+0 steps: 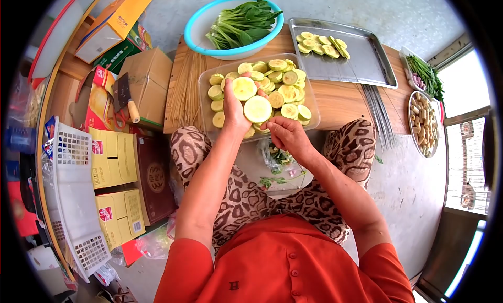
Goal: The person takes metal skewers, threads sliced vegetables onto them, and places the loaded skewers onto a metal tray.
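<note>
My left hand (236, 110) is wrapped round two large zucchini slices, an upper slice (244, 88) and a lower slice (258, 109), with their pale cut faces up. Close by on the right, my right hand (289, 137) is closed in a pinch, its fingertips at the edge of the lower slice. What it pinches is too thin or hidden to make out. Both hands are over the near side of a clear plastic tub (316, 111) full of zucchini slices (290, 78).
Bamboo skewers (184, 88) lie left of the tub, metal skewers (378, 111) right. Behind stand a blue-rimmed basin (191, 33) of leafy greens and a metal tray (367, 49) with skewered slices. A knife (124, 96) rests against the boxes at left.
</note>
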A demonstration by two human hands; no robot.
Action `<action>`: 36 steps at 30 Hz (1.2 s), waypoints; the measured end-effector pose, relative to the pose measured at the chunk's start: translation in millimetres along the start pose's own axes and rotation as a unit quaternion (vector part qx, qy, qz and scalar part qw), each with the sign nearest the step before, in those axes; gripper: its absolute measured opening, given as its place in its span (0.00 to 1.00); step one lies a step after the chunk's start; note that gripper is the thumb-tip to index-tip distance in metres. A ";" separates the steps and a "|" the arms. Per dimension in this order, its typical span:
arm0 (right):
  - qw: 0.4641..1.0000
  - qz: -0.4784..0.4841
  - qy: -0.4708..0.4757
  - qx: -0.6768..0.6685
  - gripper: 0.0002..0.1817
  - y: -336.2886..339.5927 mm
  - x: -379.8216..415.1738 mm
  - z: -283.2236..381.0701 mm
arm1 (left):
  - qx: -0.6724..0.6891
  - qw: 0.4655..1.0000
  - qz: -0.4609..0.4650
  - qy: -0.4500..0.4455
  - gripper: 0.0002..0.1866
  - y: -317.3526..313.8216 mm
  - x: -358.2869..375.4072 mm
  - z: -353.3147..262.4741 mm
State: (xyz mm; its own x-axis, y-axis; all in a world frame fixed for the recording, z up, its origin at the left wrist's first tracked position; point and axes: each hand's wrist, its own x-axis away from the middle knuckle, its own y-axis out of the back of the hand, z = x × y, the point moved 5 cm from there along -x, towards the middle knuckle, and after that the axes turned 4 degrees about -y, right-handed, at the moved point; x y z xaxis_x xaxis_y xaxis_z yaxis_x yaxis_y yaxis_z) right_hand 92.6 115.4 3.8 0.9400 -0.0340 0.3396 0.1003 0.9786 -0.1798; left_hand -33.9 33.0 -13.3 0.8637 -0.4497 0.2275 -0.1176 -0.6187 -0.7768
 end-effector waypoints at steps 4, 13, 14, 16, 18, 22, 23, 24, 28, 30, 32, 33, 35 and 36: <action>1.000 0.020 -0.011 -0.022 0.11 -3.5 0.4 2.3 | 0.018 0.999 0.020 -0.022 0.28 2.2 -3.6 -8.0; 1.000 0.000 0.014 0.013 0.11 -2.0 0.8 -5.4 | -0.025 0.998 0.011 -0.056 0.27 -4.9 2.0 -12.9; 1.000 0.000 0.015 0.014 0.11 -1.7 0.1 -6.4 | -0.024 0.998 0.018 -0.060 0.27 -6.0 2.4 -12.9; 1.000 0.002 0.022 0.011 0.10 -1.8 -1.9 -6.9 | -0.019 0.998 0.020 -0.054 0.27 -7.1 3.3 -11.2; 1.000 0.003 0.023 0.012 0.10 -2.8 -2.0 -6.0 | -0.009 0.999 0.023 -0.040 0.27 -7.4 4.5 -8.8; 1.000 0.019 0.013 0.003 0.10 -4.7 -1.5 -3.5 | -0.001 0.998 0.032 -0.051 0.29 -10.6 7.1 -14.2; 1.000 0.019 0.015 0.005 0.10 -5.5 -2.0 -3.7 | -0.020 0.996 0.044 -0.073 0.30 -15.6 10.7 -18.8; 0.999 0.026 0.018 -0.010 0.10 -6.5 -3.0 -5.9 | -0.038 0.993 0.056 -0.093 0.32 -21.1 14.4 -22.9; 0.999 0.035 0.032 -0.011 0.10 -5.4 -8.5 -17.0 | -0.068 0.987 0.089 -0.114 0.37 -32.4 25.3 -30.2; 0.999 0.039 0.036 -0.009 0.10 -5.8 -9.7 -17.6 | -0.085 0.984 0.098 -0.123 0.37 -35.9 29.6 -32.8; 0.998 0.040 0.042 -0.016 0.10 -5.4 -11.6 -20.2 | -0.117 0.977 0.112 -0.135 0.38 -38.4 32.1 -35.5; 0.998 0.042 0.046 -0.023 0.10 -5.3 -12.2 -21.0 | -0.116 0.977 0.113 -0.136 0.38 -37.7 31.7 -36.1; 0.998 0.035 0.051 -0.019 0.10 -4.9 -12.2 -20.8 | -0.133 0.974 0.111 -0.148 0.38 -36.2 30.9 -38.6; 0.998 0.028 0.054 -0.016 0.10 -4.6 -12.2 -20.7 | -0.132 0.974 0.112 -0.149 0.38 -36.6 30.1 -40.1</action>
State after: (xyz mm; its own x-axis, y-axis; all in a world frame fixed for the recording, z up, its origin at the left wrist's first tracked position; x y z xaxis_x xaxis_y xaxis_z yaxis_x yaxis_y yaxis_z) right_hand 87.4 107.1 -18.7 0.9741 -0.0036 0.2262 0.0561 0.9725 -0.2260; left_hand -23.2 16.3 45.5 0.9015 -0.4092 -0.1410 -0.4065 -0.6888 -0.6003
